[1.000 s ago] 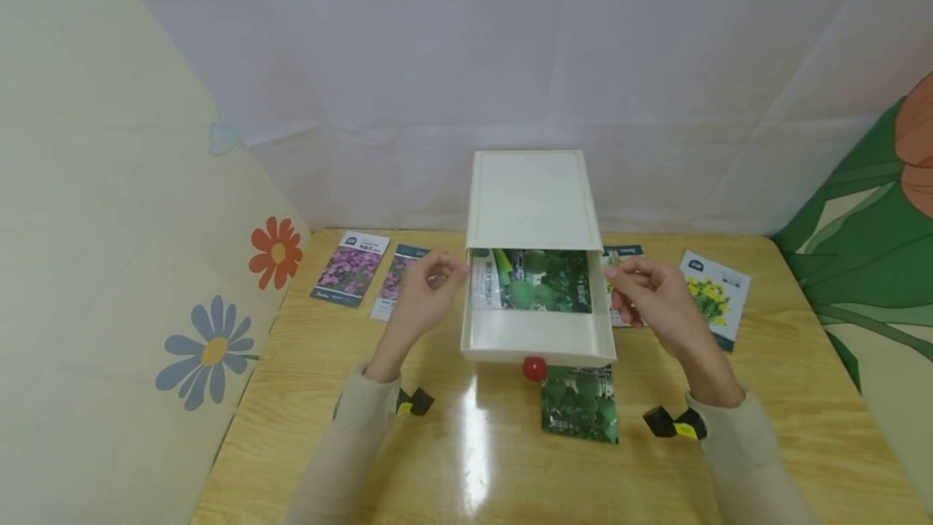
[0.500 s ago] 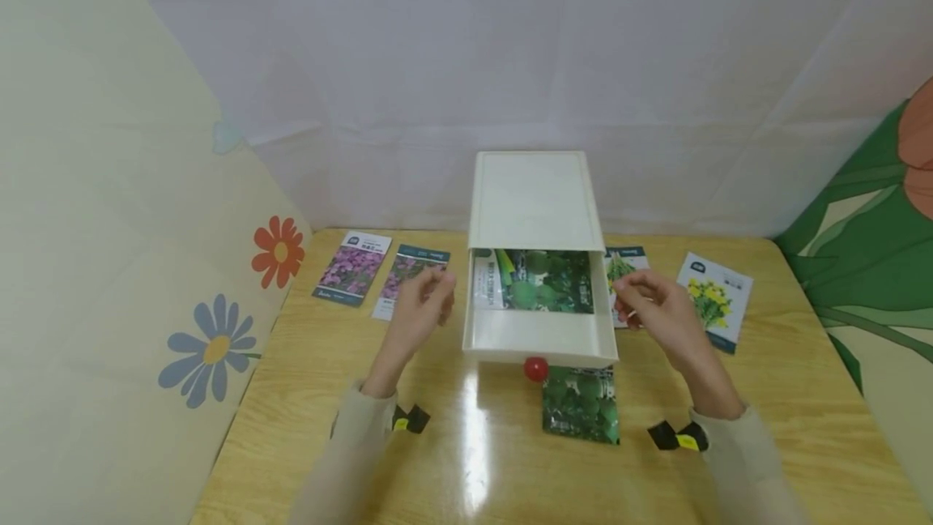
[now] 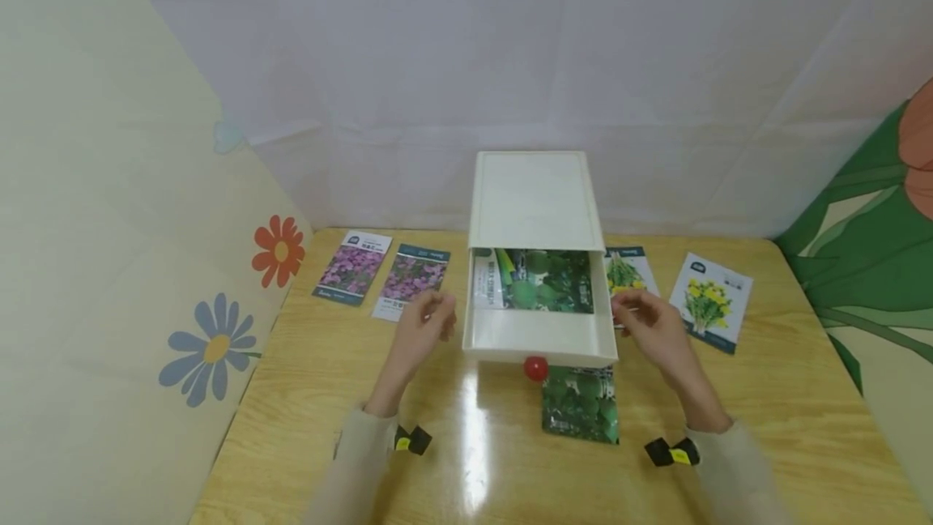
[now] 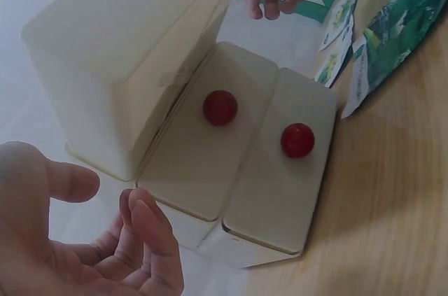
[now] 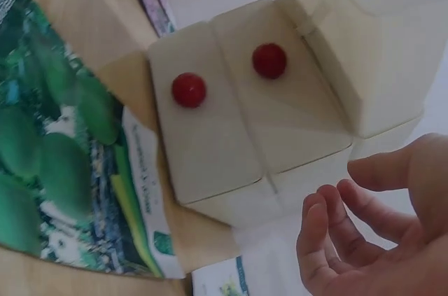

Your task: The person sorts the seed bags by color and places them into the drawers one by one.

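Observation:
A white drawer cabinet (image 3: 535,201) stands at the back middle, its top drawer (image 3: 539,335) pulled out toward me. Inside that drawer lies a green seed packet (image 3: 547,286). My left hand (image 3: 419,330) hovers just left of the drawer, fingers loosely bent and holding nothing. On the other side, my right hand (image 3: 652,335) has its fingertips close to the drawer's right wall, also holding nothing. Both wrist views show a gap between thumb and fingers. Two lower drawers with red knobs (image 4: 220,108) are closed. Another green seed packet (image 3: 581,403) lies in front of the cabinet.
Two seed packets with purple flowers, one far left (image 3: 353,267) and one nearer the cabinet (image 3: 411,280), lie on the wooden table (image 3: 306,428). To the right are two with yellow flowers, an outer packet (image 3: 710,302) and an inner packet (image 3: 627,270) partly behind my right hand.
My left hand has moved left from the drawer's side and toward me. My right hand has also come toward me. The drawer and packets stay put.

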A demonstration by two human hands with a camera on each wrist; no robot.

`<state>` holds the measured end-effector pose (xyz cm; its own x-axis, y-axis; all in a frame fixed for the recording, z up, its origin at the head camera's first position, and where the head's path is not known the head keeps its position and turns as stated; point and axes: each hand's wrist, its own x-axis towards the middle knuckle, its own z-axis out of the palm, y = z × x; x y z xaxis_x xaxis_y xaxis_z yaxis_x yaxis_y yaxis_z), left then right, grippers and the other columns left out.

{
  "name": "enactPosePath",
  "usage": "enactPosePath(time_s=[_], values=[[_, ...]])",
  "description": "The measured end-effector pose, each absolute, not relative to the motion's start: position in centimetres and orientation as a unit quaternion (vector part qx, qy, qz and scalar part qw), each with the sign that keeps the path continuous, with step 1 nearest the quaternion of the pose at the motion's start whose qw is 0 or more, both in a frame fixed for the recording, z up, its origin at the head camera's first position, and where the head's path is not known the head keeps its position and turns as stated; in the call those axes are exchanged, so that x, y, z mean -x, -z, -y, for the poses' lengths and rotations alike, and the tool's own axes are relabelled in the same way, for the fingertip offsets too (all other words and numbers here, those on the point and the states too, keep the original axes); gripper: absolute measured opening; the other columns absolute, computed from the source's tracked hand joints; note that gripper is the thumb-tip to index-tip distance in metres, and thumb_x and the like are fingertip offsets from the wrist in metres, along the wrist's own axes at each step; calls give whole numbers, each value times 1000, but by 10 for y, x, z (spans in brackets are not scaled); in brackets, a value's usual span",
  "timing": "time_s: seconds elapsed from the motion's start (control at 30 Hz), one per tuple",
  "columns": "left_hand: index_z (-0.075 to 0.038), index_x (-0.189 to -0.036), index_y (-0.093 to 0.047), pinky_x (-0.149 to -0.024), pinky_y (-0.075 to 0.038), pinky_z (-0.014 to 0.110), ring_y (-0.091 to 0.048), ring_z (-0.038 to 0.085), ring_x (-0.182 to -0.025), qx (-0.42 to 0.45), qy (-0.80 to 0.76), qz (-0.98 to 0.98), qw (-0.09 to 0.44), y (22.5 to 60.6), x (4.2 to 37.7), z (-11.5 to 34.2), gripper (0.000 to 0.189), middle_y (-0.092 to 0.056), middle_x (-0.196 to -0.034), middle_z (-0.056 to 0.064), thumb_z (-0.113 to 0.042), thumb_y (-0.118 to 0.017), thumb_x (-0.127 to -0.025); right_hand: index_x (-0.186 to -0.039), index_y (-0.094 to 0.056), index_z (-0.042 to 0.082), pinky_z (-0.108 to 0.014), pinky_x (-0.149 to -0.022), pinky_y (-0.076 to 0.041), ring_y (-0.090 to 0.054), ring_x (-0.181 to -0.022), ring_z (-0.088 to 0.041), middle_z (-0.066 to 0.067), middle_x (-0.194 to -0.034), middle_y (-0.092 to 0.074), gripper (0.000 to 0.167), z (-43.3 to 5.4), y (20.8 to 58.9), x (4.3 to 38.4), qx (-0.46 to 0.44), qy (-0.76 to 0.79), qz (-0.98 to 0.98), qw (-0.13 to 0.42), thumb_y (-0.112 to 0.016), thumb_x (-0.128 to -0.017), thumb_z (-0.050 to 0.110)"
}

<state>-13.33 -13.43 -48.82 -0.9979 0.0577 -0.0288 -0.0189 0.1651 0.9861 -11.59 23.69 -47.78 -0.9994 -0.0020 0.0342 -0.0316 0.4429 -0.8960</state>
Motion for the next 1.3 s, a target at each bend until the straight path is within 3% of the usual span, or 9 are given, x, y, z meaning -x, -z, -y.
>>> enactPosePath(time_s=[0.1,0.23,0.4,0.5,0.6,0.8,0.97,1.07,1.3], values=[[7,-116,-66,-69,-65,32,-67,26,-76,-4,-647,-762,36,496,128,135,27,-70,-92,18,-18,-62,-109,-129,-66,-5,-27,-73,-63,-66,-91,-1,-22,-119,-71,32,-238,487,114,-13,-500,866,12,-61,-110,20],[6,-119,-66,-79,-68,47,-71,37,-85,6,-645,-762,47,504,122,134,25,-70,-100,27,-16,-62,-108,-131,-65,-6,-26,-76,-62,-71,-100,-22,-27,-122,-70,29,-240,500,111,-37,-463,886,13,-61,-108,11],[7,-116,-66,-72,-67,39,-68,31,-79,-5,-638,-769,48,516,113,131,22,-70,-98,25,-12,-60,-108,-132,-63,-11,-48,-81,-64,-69,-103,-44,-29,-119,-67,33,-242,517,109,-104,-420,901,33,-66,-100,-3],[6,-116,-66,-68,-65,31,-70,25,-77,-6,-627,-776,62,525,105,128,20,-71,-100,20,-10,-58,-107,-133,-64,-10,-62,-85,-61,-65,-107,-46,-29,-122,-65,44,-244,527,111,-133,-394,909,24,-73,-90,-9],[5,-123,-64,-62,-65,32,-72,24,-75,-11,-614,-783,93,535,94,122,25,-72,-100,20,-9,-57,-105,-137,-64,-7,-70,-93,-54,-60,-116,-49,-30,-129,-63,54,-245,535,111,-149,-360,921,10,-76,-84,-9],[-3,-144,-58,-61,-63,32,-68,18,-73,-48,-573,-807,135,549,73,106,42,-73,-97,12,-14,-60,-104,-141,-62,-6,-68,-98,-47,-58,-119,-50,-32,-131,-63,55,-245,542,109,-162,-325,931,15,-77,-89,-3],[-7,-134,-62,-76,-63,29,-68,16,-86,-62,-567,-803,172,556,59,88,34,-71,-105,4,-14,-65,-101,-140,-62,-6,-69,-99,-48,-58,-117,-47,-29,-127,-64,51,-245,545,107,-161,-333,929,23,-77,-91,-4],[-9,-126,-65,-77,-64,29,-68,15,-89,-54,-574,-794,193,556,52,79,27,-70,-105,2,-16,-68,-100,-138,-64,-6,-70,-99,-49,-59,-116,-47,-28,-125,-64,48,-244,545,104,-163,-335,928,28,-76,-92,-6],[-12,-124,-67,-80,-63,29,-69,11,-92,-65,-546,-811,201,549,43,62,31,-74,-109,-1,-25,-74,-97,-138,-64,-5,-70,-99,-52,-60,-117,-46,-26,-126,-64,47,-242,545,101,-155,-340,927,28,-75,-92,-8]])
